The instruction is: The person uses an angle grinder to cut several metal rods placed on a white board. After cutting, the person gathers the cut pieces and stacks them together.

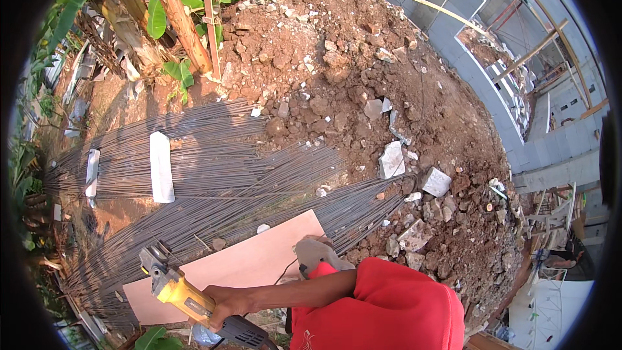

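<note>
Gripping yellow grinder (179, 293) in right hand (225, 303), metal head (156, 260) jutting leftward.

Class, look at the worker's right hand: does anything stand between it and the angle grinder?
Nothing visible does. The bare right hand directly grips the yellow-and-black angle grinder; the flat pinkish board shows beyond them, not between.
</note>
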Tool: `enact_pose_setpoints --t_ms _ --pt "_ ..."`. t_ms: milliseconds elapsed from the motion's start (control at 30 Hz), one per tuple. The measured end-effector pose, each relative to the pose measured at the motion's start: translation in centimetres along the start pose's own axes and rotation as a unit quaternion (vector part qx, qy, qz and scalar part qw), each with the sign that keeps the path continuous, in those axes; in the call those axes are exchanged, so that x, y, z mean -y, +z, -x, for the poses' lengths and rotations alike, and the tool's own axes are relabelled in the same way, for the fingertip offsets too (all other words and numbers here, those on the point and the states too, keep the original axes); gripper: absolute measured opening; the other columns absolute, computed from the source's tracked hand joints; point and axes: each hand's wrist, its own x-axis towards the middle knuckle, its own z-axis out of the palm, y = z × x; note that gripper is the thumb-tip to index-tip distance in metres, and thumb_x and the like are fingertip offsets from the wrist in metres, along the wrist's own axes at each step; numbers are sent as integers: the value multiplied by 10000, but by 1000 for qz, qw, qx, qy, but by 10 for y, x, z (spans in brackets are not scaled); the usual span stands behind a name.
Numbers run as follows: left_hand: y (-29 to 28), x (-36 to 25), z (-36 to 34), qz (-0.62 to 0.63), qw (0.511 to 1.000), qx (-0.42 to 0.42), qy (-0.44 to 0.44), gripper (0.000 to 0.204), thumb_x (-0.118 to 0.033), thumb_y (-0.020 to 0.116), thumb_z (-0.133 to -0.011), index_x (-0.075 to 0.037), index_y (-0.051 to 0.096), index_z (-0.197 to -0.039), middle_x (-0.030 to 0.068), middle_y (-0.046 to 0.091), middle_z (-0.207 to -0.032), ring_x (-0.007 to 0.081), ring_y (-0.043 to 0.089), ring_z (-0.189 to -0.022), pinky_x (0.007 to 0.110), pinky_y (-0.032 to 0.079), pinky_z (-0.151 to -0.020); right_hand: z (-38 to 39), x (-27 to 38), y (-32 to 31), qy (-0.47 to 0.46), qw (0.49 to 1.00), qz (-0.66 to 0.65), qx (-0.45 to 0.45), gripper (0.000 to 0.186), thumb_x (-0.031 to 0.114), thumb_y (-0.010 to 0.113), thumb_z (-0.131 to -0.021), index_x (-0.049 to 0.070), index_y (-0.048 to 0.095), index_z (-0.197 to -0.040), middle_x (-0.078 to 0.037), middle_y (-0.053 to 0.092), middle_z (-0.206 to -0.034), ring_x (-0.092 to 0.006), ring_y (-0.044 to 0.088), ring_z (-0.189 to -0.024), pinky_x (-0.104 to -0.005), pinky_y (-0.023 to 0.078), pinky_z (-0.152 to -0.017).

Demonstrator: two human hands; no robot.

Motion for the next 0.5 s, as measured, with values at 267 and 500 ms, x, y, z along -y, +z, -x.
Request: enact_pose_setpoints --t_ms 267,500 --pt "-41 1 -4 -3 999 13 46 205 -152 621 -1076 20 633 -1186 170 739 -1156 247 693 -1029 385 560 -943 -52 -69 55 16 999 9 49 488 240 818 -654 6 673 -1057 -77 688 -914 -177 672 -884 -333 535 -802" --pt "-200 9 -12 -53 989 -78 111 221 -133 648 -1065 36 646 -1208 185 739 -1156 255 697 -1023 392 565 -943 -104 -131 114 -14 999 34 33 473 221 825 -658 11 679 -1056 -77 694 -913 -181 677 -874 -343 544 -792"
